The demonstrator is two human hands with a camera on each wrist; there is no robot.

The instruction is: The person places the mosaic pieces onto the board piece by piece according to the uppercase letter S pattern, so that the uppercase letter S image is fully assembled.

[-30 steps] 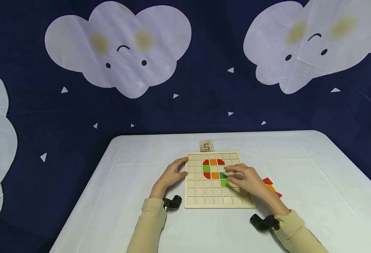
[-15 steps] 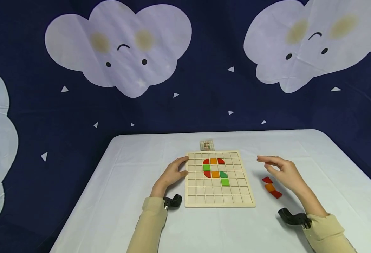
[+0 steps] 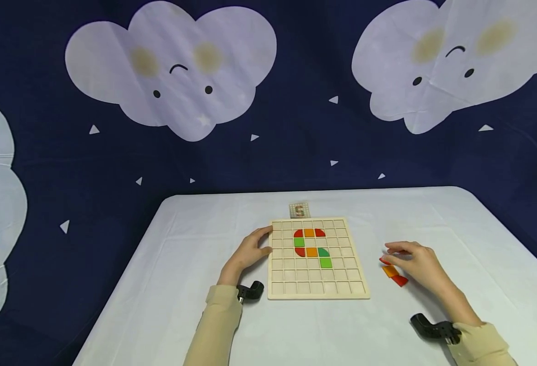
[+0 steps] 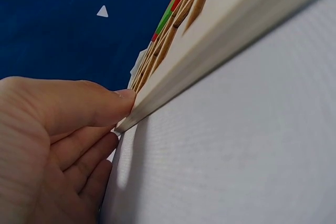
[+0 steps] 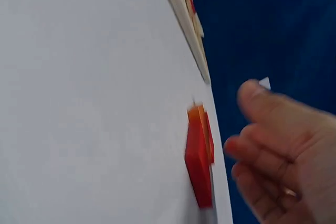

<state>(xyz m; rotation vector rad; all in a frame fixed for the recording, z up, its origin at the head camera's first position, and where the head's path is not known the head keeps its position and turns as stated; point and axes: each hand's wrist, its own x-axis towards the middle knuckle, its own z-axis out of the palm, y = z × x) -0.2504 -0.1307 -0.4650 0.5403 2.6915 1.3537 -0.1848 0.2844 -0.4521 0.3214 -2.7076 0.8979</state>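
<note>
The left hand [image 3: 247, 252], spread, touches the board [image 3: 291, 277] at nine o'clock. The right hand [image 3: 418, 261], loosely spread, hovers near a tile row [image 3: 390, 271] running eleven-to-five.

- A second ago the right hand [image 3: 419, 262] was over the gridded board [image 3: 296, 277]; now it is off to the board's right.
- Since half a second ago it has dropped nearer the worktop [image 3: 204, 234], its fingers [image 3: 398, 246] now partly covering the far red piece [image 3: 384, 261]; contact is hard to judge.
- The dark green piece [image 3: 323, 252], earlier partly hidden, now shows fully.
</note>
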